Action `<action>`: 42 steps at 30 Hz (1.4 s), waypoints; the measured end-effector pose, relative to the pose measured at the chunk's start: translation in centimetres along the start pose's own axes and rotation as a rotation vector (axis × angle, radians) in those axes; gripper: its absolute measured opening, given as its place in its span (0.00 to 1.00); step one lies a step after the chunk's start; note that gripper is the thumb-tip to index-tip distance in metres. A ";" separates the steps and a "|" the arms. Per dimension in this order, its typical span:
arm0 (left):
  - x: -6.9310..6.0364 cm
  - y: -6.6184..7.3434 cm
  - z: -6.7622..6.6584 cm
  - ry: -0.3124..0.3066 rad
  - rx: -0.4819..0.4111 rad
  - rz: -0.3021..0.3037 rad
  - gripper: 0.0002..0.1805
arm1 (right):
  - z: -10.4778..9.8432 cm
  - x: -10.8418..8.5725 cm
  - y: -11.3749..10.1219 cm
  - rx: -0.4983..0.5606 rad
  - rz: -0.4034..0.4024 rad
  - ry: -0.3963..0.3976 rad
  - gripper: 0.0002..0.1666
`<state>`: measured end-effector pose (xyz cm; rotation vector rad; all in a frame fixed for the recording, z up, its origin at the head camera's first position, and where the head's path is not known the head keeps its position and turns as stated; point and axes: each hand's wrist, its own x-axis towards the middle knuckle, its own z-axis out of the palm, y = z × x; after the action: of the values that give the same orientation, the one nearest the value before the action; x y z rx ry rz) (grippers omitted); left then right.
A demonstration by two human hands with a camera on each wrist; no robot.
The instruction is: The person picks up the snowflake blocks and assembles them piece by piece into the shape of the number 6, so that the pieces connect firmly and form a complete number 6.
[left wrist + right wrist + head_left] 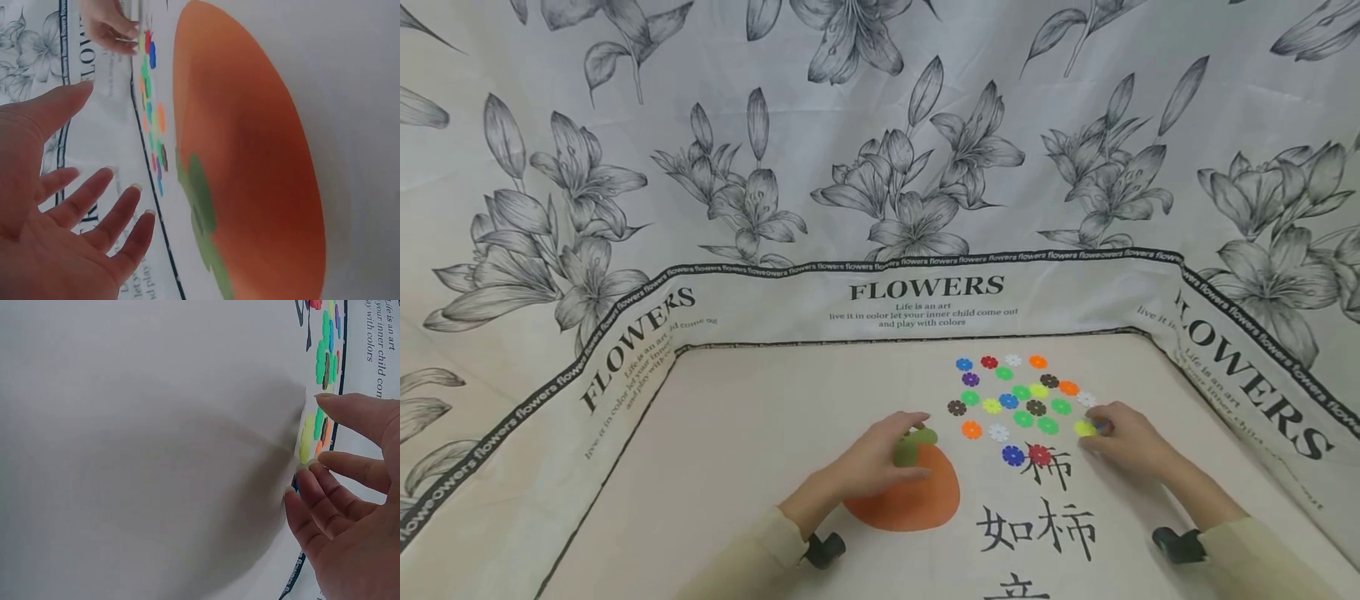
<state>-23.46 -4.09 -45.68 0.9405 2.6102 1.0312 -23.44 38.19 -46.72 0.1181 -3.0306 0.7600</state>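
Note:
Several flower-shaped plastic discs in many colours lie spread on the table, among them a green disc (1048, 425), a blue disc (1012, 455) and a red disc (1040, 454). At their right edge is my right hand (1123, 437), its fingertips beside a yellow disc (1085, 428). In the right wrist view the thumb stands apart from the other fingers (331, 519), and a blue disc (295, 482) is partly hidden behind them. My left hand (883, 458) hovers over the orange persimmon print (917, 508), fingers spread and holding nothing.
The pale tabletop (737, 433) carries black printed characters (1037, 529) near the right hand. A flower-printed cloth (917, 296) rises behind the table and along both sides. Dark wrist-camera mounts (826, 550) sit at both wrists.

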 end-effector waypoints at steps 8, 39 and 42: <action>1.7 1.6 2.2 -0.039 -0.012 -0.033 0.39 | 0.4 0.3 0.2 -0.017 0.025 -0.022 0.30; 9.0 5.2 9.2 0.019 0.348 -0.129 0.26 | -0.4 1.0 0.2 0.008 0.029 -0.051 0.20; 9.2 5.3 9.4 0.042 0.373 -0.157 0.24 | -0.4 1.0 0.1 0.014 0.033 -0.056 0.21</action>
<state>-24.47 9.78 -48.54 0.7697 2.9157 0.5416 -24.49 38.44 -46.37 0.0905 -3.0874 0.7942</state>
